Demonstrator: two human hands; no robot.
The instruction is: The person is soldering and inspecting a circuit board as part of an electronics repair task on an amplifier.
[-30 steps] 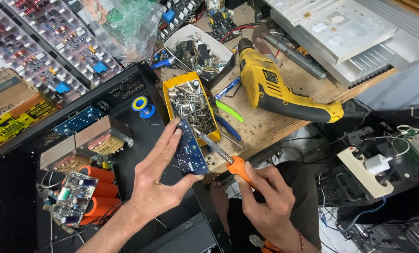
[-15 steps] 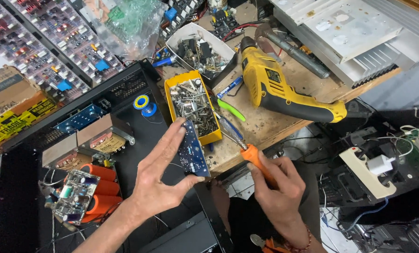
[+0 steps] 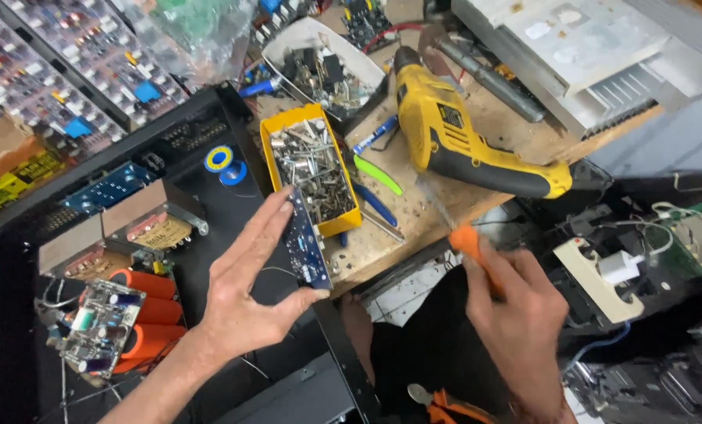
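Cluttered wooden bench (image 3: 445, 212) w/ yellow drill (image 3: 461, 141). Blue circuit board (image 3: 307, 239) is pinched by left hand (image 3: 249, 298). Orange-handled screwdriver (image 3: 469, 243) is gripped by right hand (image 3: 516, 314).

A worn wooden workbench (image 3: 445, 200) is seen beyond the fingers, crowded under even light; clear compartmented parts drawers (image 3: 76, 55) are ranged beyond them to the left, a ribbed metal heat-sink casing (image 3: 594, 55) to the right
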